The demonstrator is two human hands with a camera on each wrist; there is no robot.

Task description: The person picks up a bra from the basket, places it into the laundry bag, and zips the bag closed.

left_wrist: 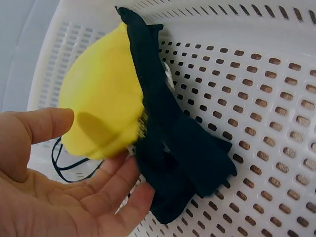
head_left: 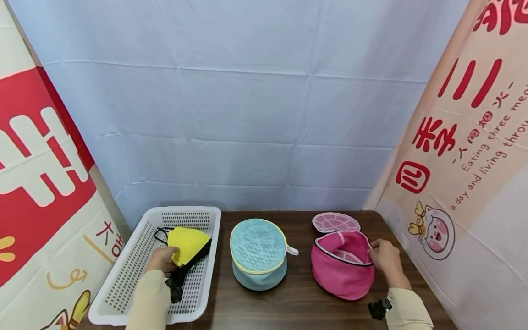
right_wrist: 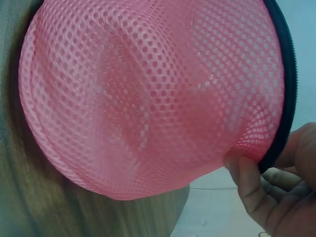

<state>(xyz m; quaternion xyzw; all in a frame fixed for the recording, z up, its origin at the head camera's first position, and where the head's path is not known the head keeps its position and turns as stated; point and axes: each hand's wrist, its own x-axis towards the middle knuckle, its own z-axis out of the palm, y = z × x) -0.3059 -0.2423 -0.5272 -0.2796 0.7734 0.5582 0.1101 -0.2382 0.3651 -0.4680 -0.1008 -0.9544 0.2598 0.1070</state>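
Observation:
A yellow cup-shaped garment [head_left: 187,243] with black bands [left_wrist: 170,133] lies in the white basket at the left. My left hand [head_left: 162,259] is at its near left edge; in the left wrist view the thumb rests on the yellow cup [left_wrist: 101,94] and the fingers of the hand [left_wrist: 74,182] curl beneath it. On the right stands a pink mesh bag [head_left: 342,275], its zippered top unzipped. My right hand [head_left: 385,256] pinches the rim on its right side; the right wrist view shows fingers and thumb of that hand [right_wrist: 276,182] on the dark zipper edge [right_wrist: 291,74].
The white basket [head_left: 202,302] has perforated walls. Between basket and pink bag stands a blue mesh bag [head_left: 259,247] with a yellow-edged lid and white tab. The pink bag's lid [head_left: 336,222] lies folded back behind it on the brown table [head_left: 288,311]. Cloth hangs behind and on both sides.

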